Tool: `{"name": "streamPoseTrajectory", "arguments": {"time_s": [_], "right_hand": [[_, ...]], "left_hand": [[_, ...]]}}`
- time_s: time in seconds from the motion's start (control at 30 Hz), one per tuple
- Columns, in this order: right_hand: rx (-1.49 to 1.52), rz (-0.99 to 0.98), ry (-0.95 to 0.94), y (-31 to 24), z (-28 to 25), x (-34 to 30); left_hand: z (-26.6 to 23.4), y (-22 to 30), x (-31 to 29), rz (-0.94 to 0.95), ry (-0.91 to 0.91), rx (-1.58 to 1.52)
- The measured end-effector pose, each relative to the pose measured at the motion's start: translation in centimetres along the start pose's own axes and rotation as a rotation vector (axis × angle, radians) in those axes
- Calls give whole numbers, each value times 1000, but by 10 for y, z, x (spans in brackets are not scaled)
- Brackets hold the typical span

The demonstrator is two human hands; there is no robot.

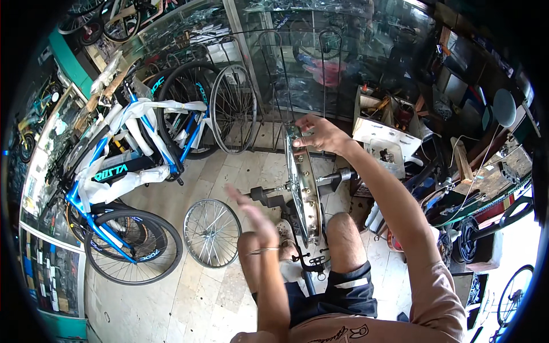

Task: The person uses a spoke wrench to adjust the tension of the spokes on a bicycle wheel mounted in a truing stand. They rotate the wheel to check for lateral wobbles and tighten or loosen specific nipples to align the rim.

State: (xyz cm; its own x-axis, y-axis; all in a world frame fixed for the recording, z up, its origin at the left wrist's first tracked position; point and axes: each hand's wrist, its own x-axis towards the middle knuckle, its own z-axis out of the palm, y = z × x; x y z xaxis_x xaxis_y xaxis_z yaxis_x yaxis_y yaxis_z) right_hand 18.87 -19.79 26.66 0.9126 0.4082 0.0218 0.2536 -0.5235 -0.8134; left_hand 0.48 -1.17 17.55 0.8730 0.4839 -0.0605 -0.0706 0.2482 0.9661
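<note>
A bare spoked bicycle wheel point(309, 188) stands upright, nearly edge-on, in front of me between my knees. It sits in a wheel truing stand point(269, 196) whose dark arms reach its hub from both sides. At the top of the rim, my right hand point(321, 136) has its thumb and fingers closed around the edge. My left hand point(256, 220) is raised left of the wheel, apart from it, fingers stretched out and somewhat blurred, with nothing seen in it. Below the rim, black fittings of the stand point(313, 263) show between my legs.
On the floor to the left lies another spoked wheel point(213, 233). Beyond it stands a blue bicycle point(120, 171) partly wrapped in white padding. Another wheel point(233, 108) leans near a black rack point(274, 74). To the right are a parts box point(389, 134) and a cluttered workbench point(492, 177).
</note>
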Motion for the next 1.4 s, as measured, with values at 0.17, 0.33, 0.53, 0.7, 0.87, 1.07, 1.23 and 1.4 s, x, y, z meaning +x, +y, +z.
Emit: {"name": "streamPoseTrajectory", "arguments": {"time_s": [0.17, 0.33, 0.53, 0.7, 0.87, 1.07, 1.23, 1.4], "right_hand": [[83, 74, -9, -16, 0, -17], [-44, -23, -56, -24, 7, -43], [19, 15, -34, -27, 11, -36], [322, 153, -30, -20, 8, -40], [334, 78, -39, -8, -4, -40], [200, 0, -46, -20, 6, -53], [355, 284, 5, -20, -2, -25], [347, 287, -103, -13, 6, -1]], "left_hand": [[42, -14, -17, 380, -360, 215], [45, -18, -10, 443, -474, 289], [40, -18, -15, 420, -484, 323], [37, -22, -4, 298, -493, 154], [53, -30, -17, 227, -426, 2], [24, -49, -7, 18, -526, 267], [-1, -73, -20, 0, -480, 310], [0, -73, -27, 5, -464, 334]]}}
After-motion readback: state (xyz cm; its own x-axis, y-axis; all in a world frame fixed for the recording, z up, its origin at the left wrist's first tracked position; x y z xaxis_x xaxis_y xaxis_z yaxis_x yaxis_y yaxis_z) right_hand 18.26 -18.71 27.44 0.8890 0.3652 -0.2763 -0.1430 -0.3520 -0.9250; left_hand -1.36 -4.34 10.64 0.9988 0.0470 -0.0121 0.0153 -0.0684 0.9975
